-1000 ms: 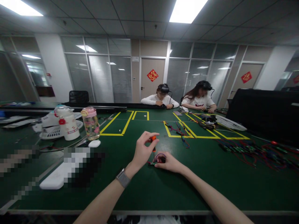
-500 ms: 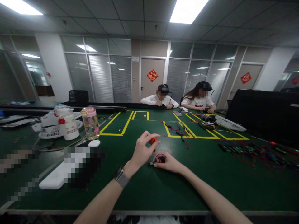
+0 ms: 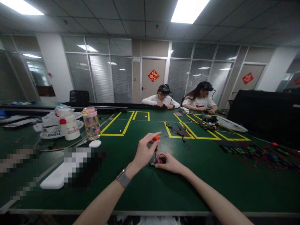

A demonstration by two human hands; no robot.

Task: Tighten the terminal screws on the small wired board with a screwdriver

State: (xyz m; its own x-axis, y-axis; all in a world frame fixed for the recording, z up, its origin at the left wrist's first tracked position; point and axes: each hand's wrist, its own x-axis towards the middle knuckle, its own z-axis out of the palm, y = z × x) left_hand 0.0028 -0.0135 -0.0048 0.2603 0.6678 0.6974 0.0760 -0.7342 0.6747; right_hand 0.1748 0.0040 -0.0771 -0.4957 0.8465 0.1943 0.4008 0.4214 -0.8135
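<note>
My left hand point(image 3: 146, 148) is closed round the orange and black handle of a small screwdriver point(image 3: 156, 147), held upright with its shaft pointing down. Below it lies a small green circuit board point(image 3: 153, 164) with wires, and the screwdriver's tip comes down at the board; exact contact is too small to make out. My right hand point(image 3: 170, 163) grips the board from the right, low over the green table point(image 3: 187, 187). A dark blue and red wire loop point(image 3: 161, 155) curves up between the fingers of this hand.
Wired boards point(image 3: 255, 153) lie heaped at the right, and several more point(image 3: 181, 131) sit by the yellow tape. Two bottles, a white one point(image 3: 70, 125) and a pink-lidded one point(image 3: 91, 123), stand left near a white basket point(image 3: 48, 134). Two people point(image 3: 164, 98) work across the table.
My left hand has shifted very slightly right, and the screwdriver handle shows a little more plainly between the fingers. The right hand keeps its hold on the board.
</note>
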